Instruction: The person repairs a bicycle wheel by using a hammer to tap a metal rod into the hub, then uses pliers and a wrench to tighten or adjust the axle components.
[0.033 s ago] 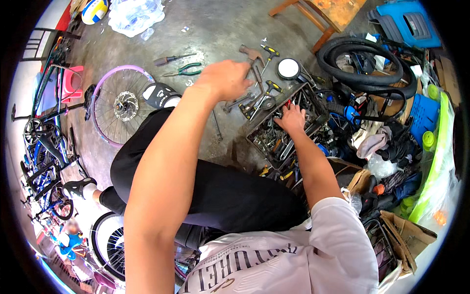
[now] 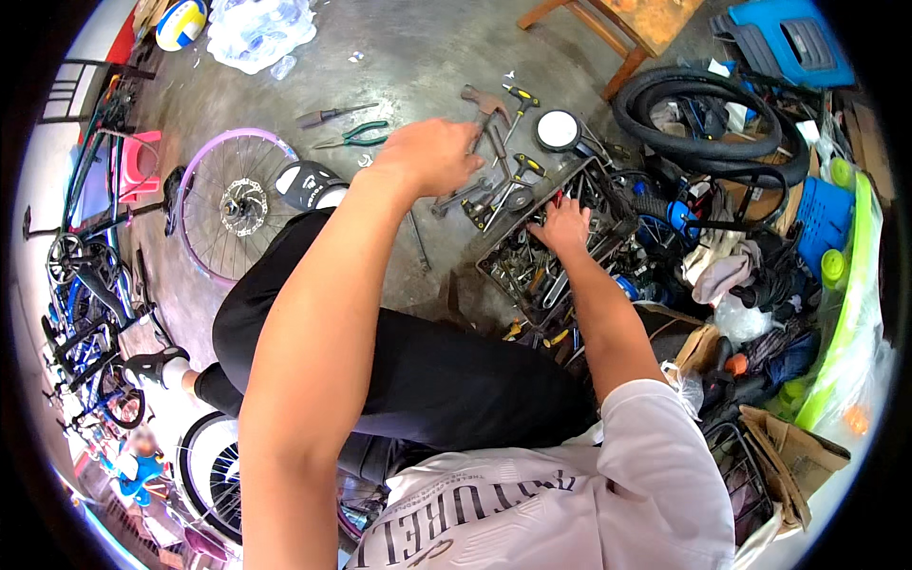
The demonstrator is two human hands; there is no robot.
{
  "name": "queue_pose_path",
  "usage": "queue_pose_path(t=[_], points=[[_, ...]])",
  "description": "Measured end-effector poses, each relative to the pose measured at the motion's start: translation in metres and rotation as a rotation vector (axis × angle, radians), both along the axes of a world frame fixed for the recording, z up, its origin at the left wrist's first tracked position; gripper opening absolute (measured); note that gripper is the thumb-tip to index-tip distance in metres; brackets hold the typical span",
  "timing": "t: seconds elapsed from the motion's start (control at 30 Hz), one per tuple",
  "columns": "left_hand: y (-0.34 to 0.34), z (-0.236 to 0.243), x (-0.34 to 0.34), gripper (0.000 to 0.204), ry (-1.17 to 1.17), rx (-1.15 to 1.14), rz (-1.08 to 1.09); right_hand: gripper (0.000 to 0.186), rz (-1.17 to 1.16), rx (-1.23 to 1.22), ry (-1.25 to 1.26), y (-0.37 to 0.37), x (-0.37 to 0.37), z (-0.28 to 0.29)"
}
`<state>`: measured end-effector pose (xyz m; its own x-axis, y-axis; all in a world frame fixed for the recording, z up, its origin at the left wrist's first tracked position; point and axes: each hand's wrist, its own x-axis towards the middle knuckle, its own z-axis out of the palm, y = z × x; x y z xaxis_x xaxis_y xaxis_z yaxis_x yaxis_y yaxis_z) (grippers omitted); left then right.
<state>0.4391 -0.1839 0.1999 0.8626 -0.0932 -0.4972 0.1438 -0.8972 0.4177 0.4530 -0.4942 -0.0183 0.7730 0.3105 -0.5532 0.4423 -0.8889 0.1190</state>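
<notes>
My left hand (image 2: 429, 160) hovers over the concrete floor, back upward, with its fingers curled under. Whatever they may hold is hidden. Just past it lie a hammer (image 2: 489, 103), green-handled pliers (image 2: 353, 135) and a screwdriver (image 2: 332, 115). Two yellow-and-black T-handle wrenches, one of them (image 2: 521, 99) farther off, rest nearby. My right hand (image 2: 565, 226) reaches into a dark metal toolbox (image 2: 494, 273) filled with jumbled small parts and tools. Its thumb and fingers are apart, and the fingertips meet a small red item (image 2: 558, 199) whose kind I cannot make out.
A purple-rimmed wheel (image 2: 184, 214) lies by my shoe. Black tyres (image 2: 655, 142) and a heap of cloths and parts crowd the right. Bicycles (image 2: 81, 275) stand at left. A wooden stool (image 2: 655, 24) and blue plastic stool (image 2: 798, 43) are at the far side.
</notes>
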Motion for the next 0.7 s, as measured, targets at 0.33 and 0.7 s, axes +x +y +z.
queue_pose_path(t=[0.33, 0.7], points=[[-0.033, 0.0, -0.014, 0.047, -0.05, -0.047, -0.1, 0.046, 0.043, 0.331, -0.221, -0.031, -0.049, -0.032], [-0.029, -0.002, -0.017, 0.046, -0.004, -0.002, -0.097, 0.033, 0.2, 0.625, -0.026, -0.014, -0.137, 0.009]])
